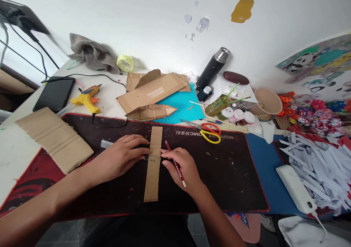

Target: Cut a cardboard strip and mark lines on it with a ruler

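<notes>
A narrow cardboard strip (154,181) lies lengthwise in front of me on the dark desk mat. My left hand (128,151) rests flat from the left, fingers stretched out, the fingertips at the strip's left edge. A silvery, ruler-like piece (106,143) sticks out from beneath that hand; a see-through end seems to cross the strip, mostly hidden. My right hand (184,168) holds a red and black pencil (175,163) between thumb and fingers, its tip pointing away from me. The right index fingertip is close to the strip's right edge.
Scissors (210,133) lie at the mat's far edge. Beyond are a yellow glue gun (89,100), folded cardboard (156,91), a flask (212,68) and paint jars (238,115). A cardboard sheet (59,139) is left; paper strips (318,170) and a white power bank (296,188) are right.
</notes>
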Demonstrator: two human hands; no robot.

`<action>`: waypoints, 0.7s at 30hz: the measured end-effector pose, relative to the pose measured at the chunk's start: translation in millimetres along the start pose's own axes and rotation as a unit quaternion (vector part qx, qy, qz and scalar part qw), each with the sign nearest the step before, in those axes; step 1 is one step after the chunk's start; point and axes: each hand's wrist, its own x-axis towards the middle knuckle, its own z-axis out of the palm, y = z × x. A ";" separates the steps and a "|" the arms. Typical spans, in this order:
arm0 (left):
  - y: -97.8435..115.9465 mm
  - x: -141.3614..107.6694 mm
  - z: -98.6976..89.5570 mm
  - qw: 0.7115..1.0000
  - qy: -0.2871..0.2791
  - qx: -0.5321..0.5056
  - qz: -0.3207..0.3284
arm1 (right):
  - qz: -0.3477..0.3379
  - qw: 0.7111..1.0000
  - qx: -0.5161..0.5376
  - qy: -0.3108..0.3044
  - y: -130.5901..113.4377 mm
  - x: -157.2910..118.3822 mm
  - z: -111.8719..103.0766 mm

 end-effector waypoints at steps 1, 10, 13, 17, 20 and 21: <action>-0.2 0.0 -0.7 1.000 0.001 0.002 0.000 | 0.002 1.000 0.001 0.003 0.1 -0.1 -0.1; 16.4 -2.6 0.5 0.999 0.032 -0.014 -0.009 | 0.036 0.999 -0.004 0.019 -1.7 -0.5 -2.7; 28.6 2.2 2.4 0.999 0.030 -0.010 0.009 | 0.045 0.999 0.016 0.019 -3.6 -0.5 -3.7; 39.4 13.4 4.4 0.999 0.025 0.028 0.036 | 0.029 0.999 0.025 0.011 -3.3 -1.1 -3.1; 44.2 22.6 7.7 0.997 0.028 0.051 0.040 | 0.020 1.000 0.004 0.009 -0.8 -1.8 -2.0; 45.3 25.1 9.0 0.997 0.032 0.055 0.039 | 0.025 1.000 0.003 0.013 0.1 -2.0 -1.9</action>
